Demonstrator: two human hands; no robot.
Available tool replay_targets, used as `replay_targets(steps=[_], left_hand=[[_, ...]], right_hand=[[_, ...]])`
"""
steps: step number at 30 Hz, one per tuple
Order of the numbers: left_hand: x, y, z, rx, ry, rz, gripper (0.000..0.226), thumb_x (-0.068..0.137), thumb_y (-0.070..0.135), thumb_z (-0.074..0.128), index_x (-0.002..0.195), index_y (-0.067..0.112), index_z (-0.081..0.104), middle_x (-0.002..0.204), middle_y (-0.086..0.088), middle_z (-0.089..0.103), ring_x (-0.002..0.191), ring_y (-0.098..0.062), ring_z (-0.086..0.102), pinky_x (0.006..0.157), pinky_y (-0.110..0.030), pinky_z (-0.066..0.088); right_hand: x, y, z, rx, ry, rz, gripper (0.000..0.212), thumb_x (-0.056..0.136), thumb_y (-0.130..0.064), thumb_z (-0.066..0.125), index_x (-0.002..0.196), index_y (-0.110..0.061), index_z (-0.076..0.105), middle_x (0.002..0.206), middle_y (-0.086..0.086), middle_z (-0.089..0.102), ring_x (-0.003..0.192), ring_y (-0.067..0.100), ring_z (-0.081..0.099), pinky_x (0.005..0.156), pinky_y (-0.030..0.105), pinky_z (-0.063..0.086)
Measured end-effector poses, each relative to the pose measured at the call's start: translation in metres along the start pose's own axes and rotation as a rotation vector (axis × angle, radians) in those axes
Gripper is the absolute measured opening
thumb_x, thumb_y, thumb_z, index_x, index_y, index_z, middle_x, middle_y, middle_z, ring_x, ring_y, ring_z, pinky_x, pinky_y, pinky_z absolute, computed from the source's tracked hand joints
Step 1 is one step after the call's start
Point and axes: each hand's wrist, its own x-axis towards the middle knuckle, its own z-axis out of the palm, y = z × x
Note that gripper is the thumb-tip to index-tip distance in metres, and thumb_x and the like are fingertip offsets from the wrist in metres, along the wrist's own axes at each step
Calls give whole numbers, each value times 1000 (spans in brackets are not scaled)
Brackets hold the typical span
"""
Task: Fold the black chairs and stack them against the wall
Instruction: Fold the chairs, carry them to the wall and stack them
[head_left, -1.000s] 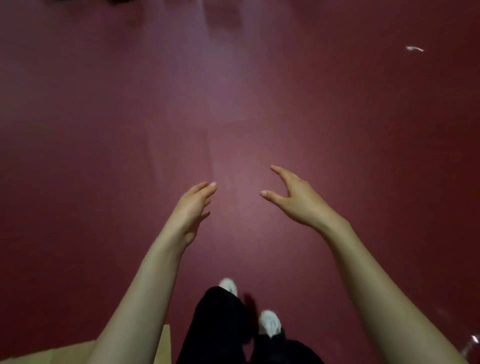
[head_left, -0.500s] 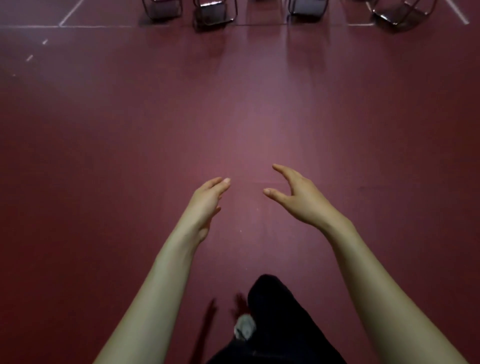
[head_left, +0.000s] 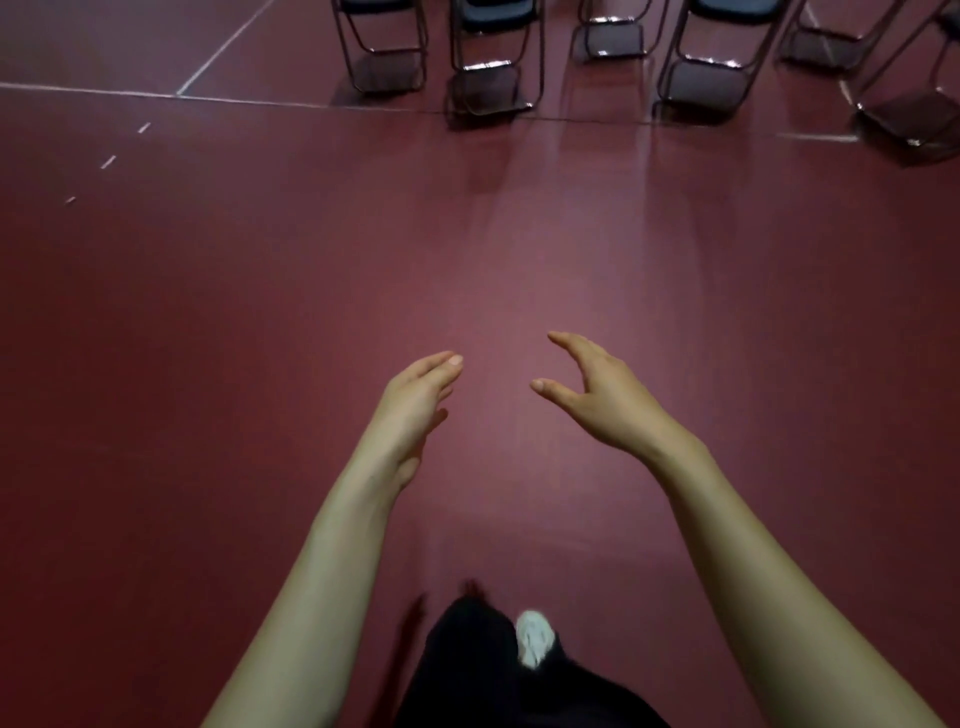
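Note:
Several unfolded black chairs with metal tube legs stand in a row along the top edge of the view, among them one at the centre and one to its right; only their seats and legs show. My left hand and my right hand are stretched out in front of me over the dark red floor, well short of the chairs. Both hands have relaxed, straight fingers and hold nothing.
The dark red floor lies between me and the chairs. A white line crosses it at the upper left. My dark trouser legs and a white shoe show at the bottom.
The chairs have come into view at the top and grown nearer as I walk forward. Both hands stay held out and empty.

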Motion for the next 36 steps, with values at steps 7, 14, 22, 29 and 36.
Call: replay_targets(steps=[7,14,22,29,36], left_hand=[[224,96,-13,-31,42,9,33,97,21,55,129,15,55,131,-4,58,124,-18,52,109,-36,35],[438,214,-23,61,24,-11,42,97,23,55,137,12,48,128,-5,58,115,-15,54,105,-35,36],[653,340,-30,121,91,73,20,97,20,56,117,19,59,115,-2,64,110,-15,59,97,-31,42],[860,474,-4,106,130,81,9,96,17,57,100,23,63,107,-2,66,107,-17,61,95,-32,44],[1050,599,22,94,101,136,11,94,17,59,92,26,65,107,-2,68,106,-16,62,93,-31,45]], right_hand=[[245,1,-23,-28,-42,-21,67,93,-36,58,149,-14,27,154,3,30,141,15,27,108,18,18],[475,-5,-80,-32,-74,59,68,94,-38,55,151,-17,23,156,2,27,142,14,25,110,20,18],[714,1,-129,30,-81,69,61,93,-39,57,147,-22,33,152,-2,35,139,14,32,109,25,25],[960,11,-179,18,-126,34,56,96,-31,54,147,-19,34,152,0,36,139,14,32,107,20,23],[1179,4,-245,3,-61,10,57,94,-28,57,146,-19,36,151,0,37,138,14,34,104,15,22]])
